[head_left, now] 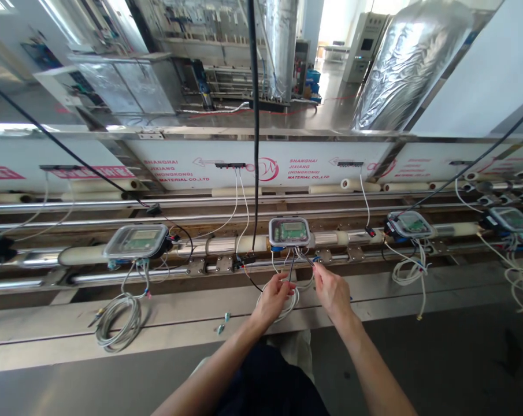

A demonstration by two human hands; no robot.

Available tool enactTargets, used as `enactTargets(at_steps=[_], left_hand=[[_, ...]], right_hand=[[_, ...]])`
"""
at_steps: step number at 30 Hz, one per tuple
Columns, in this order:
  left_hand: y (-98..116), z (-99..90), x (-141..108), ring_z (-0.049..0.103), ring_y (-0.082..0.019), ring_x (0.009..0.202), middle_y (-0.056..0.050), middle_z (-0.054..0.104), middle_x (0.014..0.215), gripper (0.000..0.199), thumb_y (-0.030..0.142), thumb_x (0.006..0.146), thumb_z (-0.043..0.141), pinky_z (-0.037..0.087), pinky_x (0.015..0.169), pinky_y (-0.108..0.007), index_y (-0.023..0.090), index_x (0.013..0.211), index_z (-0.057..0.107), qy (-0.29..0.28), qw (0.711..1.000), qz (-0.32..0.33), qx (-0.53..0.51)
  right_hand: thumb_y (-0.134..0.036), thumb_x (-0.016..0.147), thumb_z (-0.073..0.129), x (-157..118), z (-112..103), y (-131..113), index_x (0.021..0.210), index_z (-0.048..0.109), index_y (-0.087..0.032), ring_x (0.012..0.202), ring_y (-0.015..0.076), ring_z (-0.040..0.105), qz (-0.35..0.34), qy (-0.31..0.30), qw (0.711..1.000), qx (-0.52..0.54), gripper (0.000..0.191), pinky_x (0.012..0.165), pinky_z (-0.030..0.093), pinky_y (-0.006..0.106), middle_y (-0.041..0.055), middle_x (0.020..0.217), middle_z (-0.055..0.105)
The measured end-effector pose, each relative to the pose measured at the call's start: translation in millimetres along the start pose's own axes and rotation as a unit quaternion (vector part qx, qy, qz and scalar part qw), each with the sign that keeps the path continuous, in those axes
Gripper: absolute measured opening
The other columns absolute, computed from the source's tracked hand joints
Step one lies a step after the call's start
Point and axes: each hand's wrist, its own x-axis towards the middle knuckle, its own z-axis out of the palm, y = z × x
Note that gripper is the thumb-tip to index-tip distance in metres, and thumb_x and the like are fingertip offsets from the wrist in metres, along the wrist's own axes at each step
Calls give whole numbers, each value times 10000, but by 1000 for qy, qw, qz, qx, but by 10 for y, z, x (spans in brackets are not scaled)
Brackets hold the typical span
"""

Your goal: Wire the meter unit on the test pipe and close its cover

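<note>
A flow meter with a clear cover and a green circuit board inside sits on a horizontal steel pipe, straight ahead of me. Thin wires run down from it to my hands. My left hand pinches a dark wire just below the meter. My right hand pinches a thin wire with its fingertips, close to a small blue connector. A coil of white cable lies beneath my left hand.
Similar meters with coiled cables stand on the same pipe to the left and right. A black cable hangs down in front of me. Parallel steel rails and a metal ledge run across below.
</note>
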Motion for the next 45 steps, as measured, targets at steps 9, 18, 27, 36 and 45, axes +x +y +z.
enactTargets(at_steps=[9,18,27,36,45], left_hand=[[-87,-14,-8,627,-150,736,-62,668,850,270,289,837,485,468,665,-258,154,1070,473,-6,1000,-17,-19],[-193,39,17,632,-150,701,-64,667,823,275,302,816,513,476,669,-272,142,1038,478,-18,999,-25,-20],[-276,41,56,639,-193,731,-80,671,829,332,353,795,515,482,694,-322,134,1042,483,-19,999,-35,1],[-240,80,62,631,-197,726,-75,661,816,355,389,760,526,475,684,-325,147,1019,493,-34,999,-41,3],[-254,74,53,631,-187,707,-73,665,814,389,438,743,549,473,680,-312,149,1001,509,-28,999,-34,-19]], right_hand=[[-288,939,326,79,-165,-19,1044,635,-231,658,133,661,-16,-16,999,-30,331,525,327,229,33,791,719],[-255,949,284,-13,180,5,1127,617,-153,697,151,667,-14,36,999,-4,390,590,413,222,99,861,715],[-181,923,299,-27,194,-253,1123,607,-127,592,176,652,18,29,998,-58,371,495,383,249,109,765,705],[-167,896,324,199,-269,-416,959,637,-157,608,228,667,47,-79,993,-77,320,511,418,265,117,678,686],[-209,877,393,467,-609,-311,786,663,-162,637,223,665,-10,-110,991,-77,290,554,428,267,119,666,680]])
